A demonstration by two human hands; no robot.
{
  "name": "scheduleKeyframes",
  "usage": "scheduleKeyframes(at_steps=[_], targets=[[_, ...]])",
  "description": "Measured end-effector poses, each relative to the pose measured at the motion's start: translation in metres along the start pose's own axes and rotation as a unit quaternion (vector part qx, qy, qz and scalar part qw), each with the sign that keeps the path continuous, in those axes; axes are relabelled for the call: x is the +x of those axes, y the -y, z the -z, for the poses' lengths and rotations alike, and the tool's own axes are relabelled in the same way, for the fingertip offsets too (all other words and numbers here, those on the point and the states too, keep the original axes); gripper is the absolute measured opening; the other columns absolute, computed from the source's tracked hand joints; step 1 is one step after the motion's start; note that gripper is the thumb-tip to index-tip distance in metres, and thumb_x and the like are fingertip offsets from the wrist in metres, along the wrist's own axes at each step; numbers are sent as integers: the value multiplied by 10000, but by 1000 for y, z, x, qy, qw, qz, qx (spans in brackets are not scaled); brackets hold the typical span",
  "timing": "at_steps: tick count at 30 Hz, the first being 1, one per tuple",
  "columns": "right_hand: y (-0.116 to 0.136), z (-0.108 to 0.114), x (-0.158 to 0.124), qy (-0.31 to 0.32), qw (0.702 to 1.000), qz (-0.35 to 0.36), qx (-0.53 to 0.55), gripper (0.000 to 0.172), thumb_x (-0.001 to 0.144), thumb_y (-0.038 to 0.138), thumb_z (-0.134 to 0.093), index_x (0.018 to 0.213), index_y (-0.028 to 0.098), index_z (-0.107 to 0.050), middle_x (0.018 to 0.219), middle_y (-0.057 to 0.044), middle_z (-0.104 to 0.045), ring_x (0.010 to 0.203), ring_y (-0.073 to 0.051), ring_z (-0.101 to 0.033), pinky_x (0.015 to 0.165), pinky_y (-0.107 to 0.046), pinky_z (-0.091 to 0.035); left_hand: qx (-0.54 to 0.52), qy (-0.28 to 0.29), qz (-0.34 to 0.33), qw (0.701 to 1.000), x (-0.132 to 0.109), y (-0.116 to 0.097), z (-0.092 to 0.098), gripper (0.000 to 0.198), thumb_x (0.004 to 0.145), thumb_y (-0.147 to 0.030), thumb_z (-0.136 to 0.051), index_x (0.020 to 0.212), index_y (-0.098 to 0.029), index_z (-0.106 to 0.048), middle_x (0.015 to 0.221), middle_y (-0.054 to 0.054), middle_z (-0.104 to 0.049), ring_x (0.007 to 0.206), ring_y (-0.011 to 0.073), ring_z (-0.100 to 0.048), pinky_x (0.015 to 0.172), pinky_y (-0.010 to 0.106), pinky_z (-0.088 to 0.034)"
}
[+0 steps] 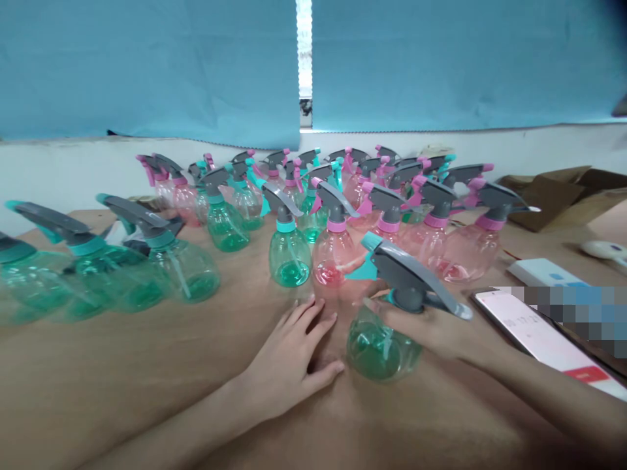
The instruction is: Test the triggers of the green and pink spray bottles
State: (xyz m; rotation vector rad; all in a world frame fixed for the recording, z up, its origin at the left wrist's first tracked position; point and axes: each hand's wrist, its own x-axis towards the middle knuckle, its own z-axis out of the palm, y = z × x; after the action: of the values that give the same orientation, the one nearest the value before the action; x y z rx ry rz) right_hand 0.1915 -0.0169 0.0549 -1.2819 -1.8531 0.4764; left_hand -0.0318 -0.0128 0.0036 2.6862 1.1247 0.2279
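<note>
My right hand (426, 326) is wrapped round the neck of a green spray bottle (382, 352), whose grey sprayer head has a turquoise nozzle. The bottle stands nearly upright, with some fingers hidden behind it. Just left of it, my left hand (294, 359) rests on the wooden table (196, 391) with its fingers spread, holding nothing. Beyond my fingertips stand a green bottle with a turquoise collar (290, 258) and a pink bottle with a pink collar (336, 258).
Several green bottles (189, 271) stand at the left and several pink ones (473, 251) at the right, with more behind. On the right lie a phone (543, 333), a small white box (543, 271), a white mouse (605, 250) and an open cardboard box (548, 196). Blue curtains (147, 65) hang behind.
</note>
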Motion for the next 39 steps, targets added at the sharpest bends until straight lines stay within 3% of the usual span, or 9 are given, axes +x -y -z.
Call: scheduleKeyframes(at_steps=[5, 10, 16, 21, 26, 32, 39], targets=[[5, -2, 4, -12, 999, -26, 35, 145, 730, 352, -565, 801, 262, -655, 566, 13, -650, 478, -179, -624, 423, -286, -510, -6, -3, 1, 1000, 0, -1, 1, 626, 889, -529, -525, 1397, -179, -420, 1495, 134, -328, 1384, 310, -258, 1092, 508, -273], [13, 0, 8, -2, 999, -17, 44, 166, 718, 393, -555, 746, 254, -642, 663, -26, -701, 547, -206, -660, 479, -326, -545, -6, 4, 1, 1000, 0, 0, -1, 645, 891, -539, -514, 1402, -159, -414, 1499, 144, -315, 1388, 318, -243, 1096, 510, -261], [17, 3, 7, 31, 998, -42, 36, 129, 731, 347, -547, 752, 251, -631, 587, -12, -648, 537, -206, -641, 460, -320, -524, -15, -5, -1, 1000, -1, 0, 0, 629, 891, -526, -524, 1401, -174, -413, 1501, 141, -312, 1387, 322, -246, 1092, 515, -261], [15, 2, 7, 45, 996, -29, 65, 135, 772, 331, -536, 842, 251, -619, 585, 5, -613, 622, -207, -658, 490, -300, -528, -19, -1, 3, 1000, -1, 0, 1, 634, 889, -528, -528, 1402, -174, -413, 1500, 139, -315, 1388, 317, -247, 1102, 508, -251], [14, 1, 8, 47, 997, -32, 53, 192, 772, 349, -546, 906, 251, -643, 500, 21, -549, 565, -217, -633, 472, -317, -519, -18, -2, 3, 1000, -1, -1, 1, 630, 891, -522, -527, 1402, -174, -412, 1502, 137, -313, 1389, 319, -242, 1101, 506, -250], [19, 4, 9, 74, 994, -28, 72, 272, 782, 315, -536, 1022, 260, -653, 615, -2, -632, 535, -200, -624, 496, -337, -535, -8, 5, 7, 1000, 0, -2, 2, 636, 890, -525, -526, 1403, -166, -411, 1500, 138, -317, 1391, 310, -242, 1108, 506, -241], [11, 0, 6, 53, 996, -29, 70, 234, 780, 377, -550, 946, 255, -660, 495, 22, -551, 571, -223, -644, 502, -331, -547, -19, 7, 5, 1000, 0, -1, 1, 645, 891, -531, -522, 1401, -152, -416, 1500, 147, -314, 1393, 316, -230, 1107, 507, -240]])
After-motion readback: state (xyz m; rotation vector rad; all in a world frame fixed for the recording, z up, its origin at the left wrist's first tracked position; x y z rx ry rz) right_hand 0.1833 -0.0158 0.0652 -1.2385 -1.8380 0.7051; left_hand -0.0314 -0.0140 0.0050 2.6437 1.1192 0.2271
